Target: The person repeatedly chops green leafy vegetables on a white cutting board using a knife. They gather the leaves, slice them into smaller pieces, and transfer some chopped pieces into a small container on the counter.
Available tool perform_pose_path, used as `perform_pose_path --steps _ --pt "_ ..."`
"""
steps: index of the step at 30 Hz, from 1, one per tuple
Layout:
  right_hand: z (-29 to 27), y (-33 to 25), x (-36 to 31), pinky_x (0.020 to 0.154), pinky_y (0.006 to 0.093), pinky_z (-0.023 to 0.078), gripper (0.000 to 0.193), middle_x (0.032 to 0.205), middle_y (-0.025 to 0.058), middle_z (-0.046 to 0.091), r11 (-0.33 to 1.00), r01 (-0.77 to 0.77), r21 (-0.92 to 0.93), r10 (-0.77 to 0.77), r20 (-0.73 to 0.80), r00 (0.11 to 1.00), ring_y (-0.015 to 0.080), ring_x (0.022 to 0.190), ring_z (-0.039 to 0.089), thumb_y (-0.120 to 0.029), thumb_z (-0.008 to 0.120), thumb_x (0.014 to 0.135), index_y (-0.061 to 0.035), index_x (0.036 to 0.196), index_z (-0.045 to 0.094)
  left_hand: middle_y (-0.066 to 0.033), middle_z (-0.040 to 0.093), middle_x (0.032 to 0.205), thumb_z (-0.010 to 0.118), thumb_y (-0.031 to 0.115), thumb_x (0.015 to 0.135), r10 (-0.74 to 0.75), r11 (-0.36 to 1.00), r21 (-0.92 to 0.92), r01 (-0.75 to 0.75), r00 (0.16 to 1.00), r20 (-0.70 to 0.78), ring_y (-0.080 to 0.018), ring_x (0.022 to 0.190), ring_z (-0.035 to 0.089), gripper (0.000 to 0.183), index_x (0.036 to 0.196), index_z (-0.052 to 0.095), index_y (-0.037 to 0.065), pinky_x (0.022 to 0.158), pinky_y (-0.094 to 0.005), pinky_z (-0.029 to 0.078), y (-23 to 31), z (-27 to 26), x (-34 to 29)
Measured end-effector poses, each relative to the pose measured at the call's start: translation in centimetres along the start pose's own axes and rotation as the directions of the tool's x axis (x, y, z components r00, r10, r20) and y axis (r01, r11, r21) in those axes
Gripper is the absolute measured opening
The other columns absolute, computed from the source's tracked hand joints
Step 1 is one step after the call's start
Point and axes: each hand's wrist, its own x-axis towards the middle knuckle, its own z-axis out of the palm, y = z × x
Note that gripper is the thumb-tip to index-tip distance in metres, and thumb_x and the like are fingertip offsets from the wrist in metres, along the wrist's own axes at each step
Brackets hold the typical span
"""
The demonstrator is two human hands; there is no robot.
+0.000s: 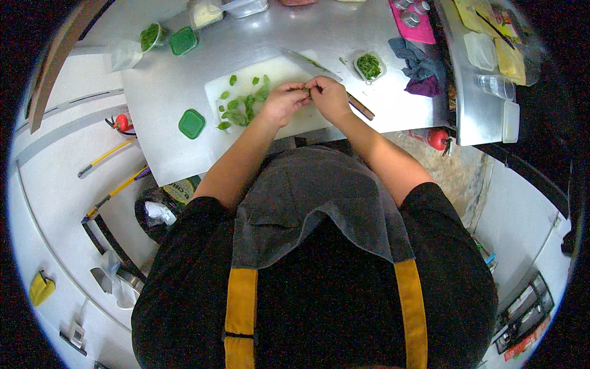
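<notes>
Over the white cutting board (pixel 215 92), my left hand (pixel 284 104) and my right hand (pixel 330 99) meet with fingertips pinched together. Between them shows a small bit of dark green leaf (pixel 308 91), mostly covered by the fingers. Loose green leaves (pixel 249 106) are spread on the board to the left of my left hand. A knife (pixel 361 107) lies slantwise beneath my right hand, its brown handle toward me and its blade reaching to the far side. Beyond my right hand stands a small clear container of cut greens (pixel 369 66).
Green lids (pixel 192 123) and a tub of greens (pixel 151 38) sit at the table's left. Clear containers (pixel 244 6) line the far edge. Dark cloths (pixel 418 66) and a pink cloth (pixel 420 31) lie right. A fire extinguisher (pixel 438 139) stands below the right edge.
</notes>
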Motion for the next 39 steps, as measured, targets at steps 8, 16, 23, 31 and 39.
perform_pose_path --steps 8,16,23,31,39 --pt "1.2 1.6 0.5 0.074 0.03 0.054 0.019 0.091 0.0073 0.069 0.774 -0.478 0.416 0.405 0.256 0.878 0.017 0.08 0.066 -0.008 0.065 0.092 -0.0008 0.11 0.065 -0.0094 0.069 0.097 0.07 0.003 0.085 0.121 0.917 0.384 -0.108 0.993 -0.01 -0.0197 0.085 0.066 0.025 0.11 0.065 -0.002 0.078 -0.0305 0.053 0.1 -0.9 0.4" --pt "0.2 2.0 1.2 0.062 0.0278 0.053 0.031 0.095 0.0093 0.069 0.475 -0.744 0.47 0.524 0.528 0.668 0.0174 0.074 0.065 -0.012 0.07 0.089 -0.0006 0.117 0.061 -0.006 0.072 0.094 0.076 0.013 0.085 0.228 0.665 0.723 -0.191 0.972 0.047 -0.0143 0.081 0.065 0.024 0.106 0.071 0.002 0.074 -0.0295 0.053 -0.1 -1.1 -0.2" --pt "1.0 2.7 1.4 0.071 0.032 0.055 0.019 0.089 0.0095 0.072 0.879 -0.471 0.076 0.432 0.29 0.854 0.0194 0.077 0.068 -0.013 0.07 0.088 -0.0031 0.105 0.068 -0.011 0.072 0.1 0.069 0.021 0.088 0.417 0.04 0.934 -0.356 0.855 0.308 -0.0286 0.091 0.068 0.02 0.102 0.075 0.008 0.084 -0.0386 0.054 1.3 0.1 -0.9" --pt "2.1 2.3 0.6 0.08 0.0429 0.055 0.018 0.094 0.0164 0.073 0.947 -0.139 -0.29 0.167 0.072 0.983 0.0347 0.089 0.07 -0.019 0.069 0.083 -0.0084 0.096 0.074 -0.0145 0.07 0.096 0.062 0.015 0.085 0.418 -0.252 0.874 -0.415 0.768 0.485 -0.0354 0.09 0.066 0.016 0.095 0.074 0.009 0.081 -0.046 0.054 0.0 -0.9 0.9" --pt "-1.8 0.8 -0.9 0.086 0.047 0.053 0.027 0.102 0.0202 0.067 0.921 -0.048 -0.386 0.053 0.003 0.999 0.0365 0.097 0.066 -0.014 0.066 0.082 -0.0071 0.109 0.069 -0.0159 0.068 0.096 0.06 0.016 0.087 0.374 -0.278 0.857 -0.433 0.773 0.512 -0.0366 0.091 0.066 0.016 0.093 0.072 0.009 0.081 -0.0475 0.054 -0.8 -1.2 1.9"
